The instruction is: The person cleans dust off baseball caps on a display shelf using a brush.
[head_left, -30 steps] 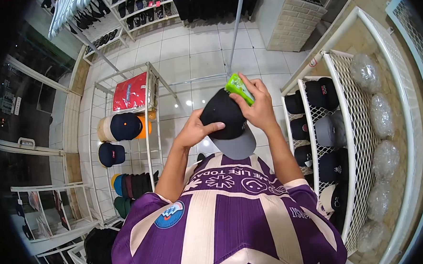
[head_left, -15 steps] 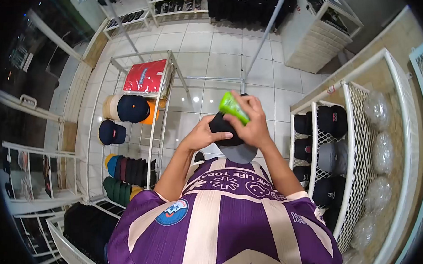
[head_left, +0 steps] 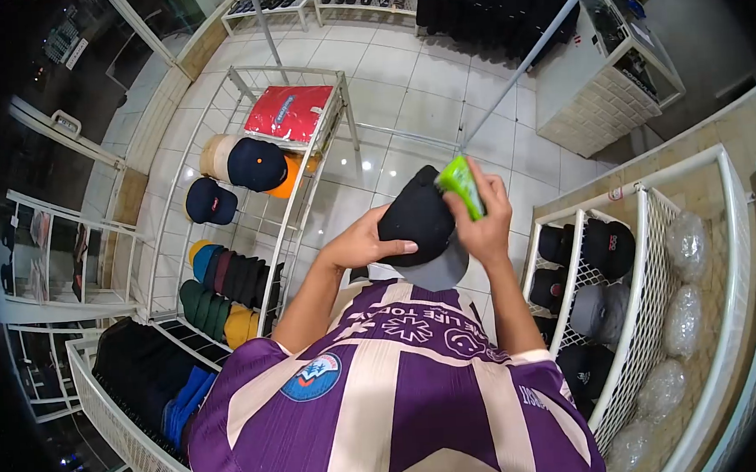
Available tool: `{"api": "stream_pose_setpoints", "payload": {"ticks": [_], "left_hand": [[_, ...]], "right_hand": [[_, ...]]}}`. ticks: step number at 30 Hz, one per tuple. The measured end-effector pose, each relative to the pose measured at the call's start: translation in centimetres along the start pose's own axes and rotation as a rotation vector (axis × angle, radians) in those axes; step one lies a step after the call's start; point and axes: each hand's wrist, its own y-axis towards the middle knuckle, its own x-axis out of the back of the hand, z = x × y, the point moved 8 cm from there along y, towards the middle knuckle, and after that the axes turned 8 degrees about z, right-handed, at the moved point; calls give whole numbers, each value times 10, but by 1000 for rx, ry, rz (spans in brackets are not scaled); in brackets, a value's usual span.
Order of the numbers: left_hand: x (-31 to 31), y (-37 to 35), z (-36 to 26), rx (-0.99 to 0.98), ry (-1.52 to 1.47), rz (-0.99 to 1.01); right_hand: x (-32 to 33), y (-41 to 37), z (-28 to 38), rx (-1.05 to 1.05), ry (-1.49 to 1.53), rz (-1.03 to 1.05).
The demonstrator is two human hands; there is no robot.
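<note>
In front of my chest is a black cap (head_left: 417, 217) with a grey brim pointing toward me. My left hand (head_left: 370, 241) grips the cap's left side, its thumb lying across the front of the crown. My right hand (head_left: 490, 217) is closed around a small bright green block-shaped object (head_left: 462, 187) with pale markings, whose exact kind I cannot tell. That green object is at the right edge of the crown, its near end beside the cap.
A white wire rack (head_left: 347, 109) on the left carries a red packaged garment (head_left: 289, 112), navy caps (head_left: 257, 164) and rows of coloured caps. To the right, white mesh shelves (head_left: 644, 248) hold dark and grey caps, with clear plastic domes (head_left: 684, 237) alongside. Metal poles (head_left: 531, 57) stand ahead.
My right hand with the green object has moved right, from over the crown to its right edge, uncovering more of the cap. The view has shifted and tilted slightly.
</note>
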Motion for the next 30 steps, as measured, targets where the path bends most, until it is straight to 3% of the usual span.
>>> {"api": "stream_pose_setpoints", "payload": {"ticks": [3,4,7,10,12,14,16,18,19,21,24,26,27,29,30], "left_hand": [[-5,3,11,102,1,83],[-7,6,14,119,13,128],[-2,14,29,146,-104,102],[4,19,36,158,-66,109],[0,20,31,102,15,131],[-3,19,40,169,-128,139],[-7,17,30,153,-126,118],[4,15,11,32,-59,-42],[11,16,15,39,-82,-79],[11,18,14,-1,-72,-56],[9,20,7,-36,-30,6],[5,18,-5,46,177,73],[5,19,-5,-3,-19,33],[-2,26,-2,1,0,19],[-5,28,-1,3,19,3]], "right_hand": [[-18,-14,43,318,-58,156],[-22,-11,30,305,-65,146],[-15,4,-19,-28,-79,22],[-13,-7,13,30,17,15],[-28,-16,28,220,-122,123],[-20,-10,-20,-37,-52,39],[2,-8,-54,-131,-232,-29],[7,-20,-89,-266,444,-60],[8,-29,-94,-270,447,-57],[-4,-45,-111,-433,857,0],[-6,-56,-112,-452,912,-3],[3,-53,-101,-380,801,23],[6,-52,-98,-375,742,2],[11,-52,-90,-374,680,-20],[23,-48,-68,-217,149,-59]]}}
